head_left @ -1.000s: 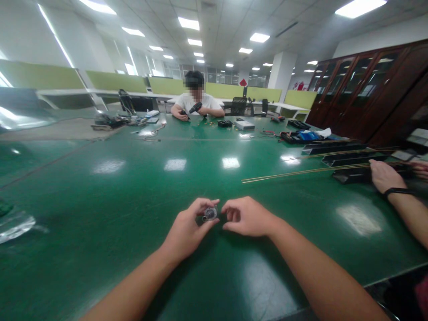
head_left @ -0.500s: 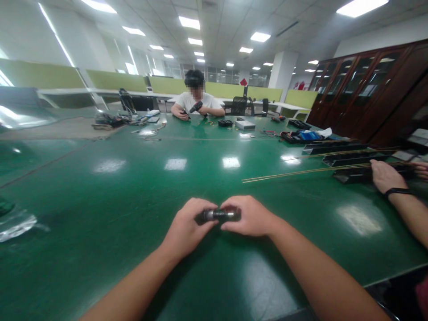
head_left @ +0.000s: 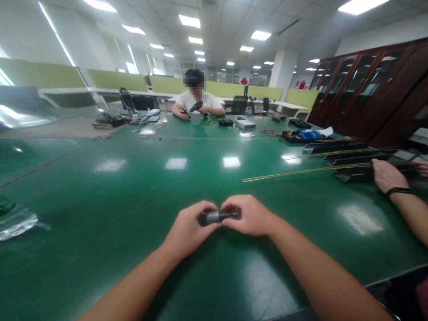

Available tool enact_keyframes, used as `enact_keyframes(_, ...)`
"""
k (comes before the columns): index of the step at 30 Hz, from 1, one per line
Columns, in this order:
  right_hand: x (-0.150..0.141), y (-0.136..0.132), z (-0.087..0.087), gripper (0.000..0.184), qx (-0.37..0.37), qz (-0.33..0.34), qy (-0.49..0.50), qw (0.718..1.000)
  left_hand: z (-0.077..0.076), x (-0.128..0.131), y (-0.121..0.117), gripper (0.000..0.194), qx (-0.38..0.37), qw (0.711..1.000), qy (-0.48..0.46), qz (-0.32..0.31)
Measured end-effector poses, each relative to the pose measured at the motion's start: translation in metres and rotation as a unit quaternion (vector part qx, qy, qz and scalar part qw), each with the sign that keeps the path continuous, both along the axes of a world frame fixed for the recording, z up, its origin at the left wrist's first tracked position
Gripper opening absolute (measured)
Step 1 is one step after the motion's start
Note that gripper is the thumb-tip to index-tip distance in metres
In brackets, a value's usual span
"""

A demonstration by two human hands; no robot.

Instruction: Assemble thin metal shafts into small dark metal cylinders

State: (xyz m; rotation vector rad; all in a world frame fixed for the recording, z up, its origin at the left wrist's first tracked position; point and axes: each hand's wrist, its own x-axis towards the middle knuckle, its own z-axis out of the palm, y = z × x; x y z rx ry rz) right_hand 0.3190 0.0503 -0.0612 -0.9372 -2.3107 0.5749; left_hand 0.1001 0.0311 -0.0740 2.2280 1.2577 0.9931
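Clear plastic item [head_left: 18, 225]: on the green table [head_left: 133, 196] at the left edge, cut off by the view.
Brownish mat [head_left: 60, 127]: flat on the far left part of the table, with small equipment [head_left: 110, 119] at its right end, too blurred to name.
Thin cable [head_left: 154, 137]: loosely bent on the table, right of the equipment.
Left hand [head_left: 192, 220]: thumb and fingers pinch the left part of the dark cylindrical piece [head_left: 213, 217] from below and above.
Seated person [head_left: 195, 98]: across the table in a white top, a dark power drill [head_left: 196, 106] in one hand.
Dark cylindrical piece: held level between the two hands above the near part of the table, with a grey band toward the left and a ribbed black section toward the right; whether it is one part or two is unclear.
Black case [head_left: 225, 122]: on the table near the person, just left of a pale flat box [head_left: 245, 124].
Right hand [head_left: 249, 216]: fingers curled, thumb beneath, gripping the right end.
Gold rods [head_left: 284, 175]: long and thin, reaching leftward across black channels [head_left: 354, 174].
Tool tray [head_left: 296, 137]: behind the channels, with blue and white items [head_left: 310, 134].
Co-worker's hand [head_left: 389, 176]: beside the nearest channel, a black band [head_left: 401, 190] at the wrist.
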Motion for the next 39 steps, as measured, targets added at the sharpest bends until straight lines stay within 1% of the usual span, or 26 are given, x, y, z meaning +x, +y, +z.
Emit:
enact_keyframes(8, -0.0029, 0.0005, -0.0029, 0.014, -0.009, 0.008, 0.006, 1.0, 0.0, 0.0, 0.0006, 0.021, 0.009, 1.0, 0.005, -0.003)
enact_keyframes(17, -0.0014, 0.0017, -0.0031, 0.011, 0.002, -0.001, -0.005, 1.0, 0.003, 0.0005, -0.0002, 0.018, 0.009, 1.0, -0.001, 0.002)
enact_keyframes(22, 0.0004, 0.0011, -0.0024, 0.011, 0.006, -0.003, -0.009, 1.0, 0.0018, -0.0003, 0.0011, 0.02, 0.003, 1.0, -0.009, 0.006)
enact_keyframes(27, 0.0014, 0.0024, -0.0044, 0.014, -0.007, -0.006, -0.012, 1.0, 0.001, -0.0012, 0.002, 0.02, 0.0, 1.0, -0.005, 0.008)
enact_keyframes(31, 0.0024, 0.0042, -0.0068, 0.012, -0.016, -0.017, -0.014, 1.0, 0.0012, -0.0021, 0.0014, 0.021, -0.009, 1.0, -0.002, 0.012)
enact_keyframes(39, 0.0052, 0.0051, -0.0046, 0.01, -0.029, -0.033, -0.033, 0.998, 0.0024, -0.0028, 0.0028, 0.019, -0.012, 1.0, 0.003, 0.017)
